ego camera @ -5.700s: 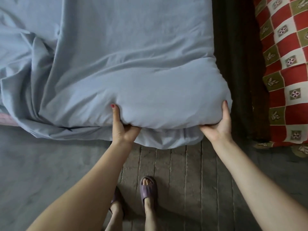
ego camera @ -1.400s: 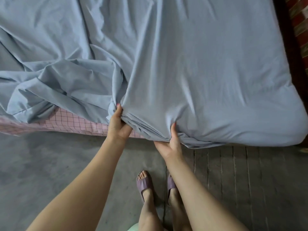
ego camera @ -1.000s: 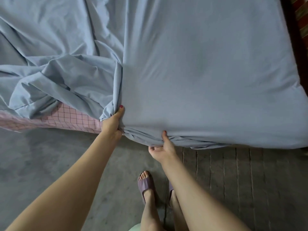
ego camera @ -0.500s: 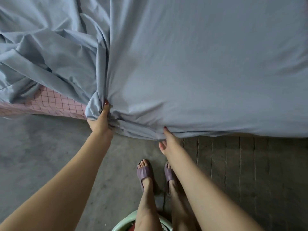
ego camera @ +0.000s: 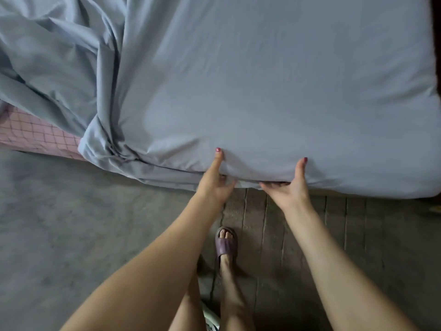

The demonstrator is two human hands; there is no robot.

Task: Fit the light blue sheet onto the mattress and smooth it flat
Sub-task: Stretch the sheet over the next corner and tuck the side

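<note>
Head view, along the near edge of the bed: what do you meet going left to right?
Pink checked mattress → bunched fold of the light blue sheet → left hand → right hand → smooth sheeted corner.

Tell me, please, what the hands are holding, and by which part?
Both the left hand and right hand grip the light blue sheet at its near edge, thumbs on top, fingers tucked underneath.

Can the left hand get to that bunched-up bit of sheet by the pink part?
Probably yes. The left hand is at the sheet's near edge, and the bunch lies along that same edge to its left, with nothing between them.
</note>
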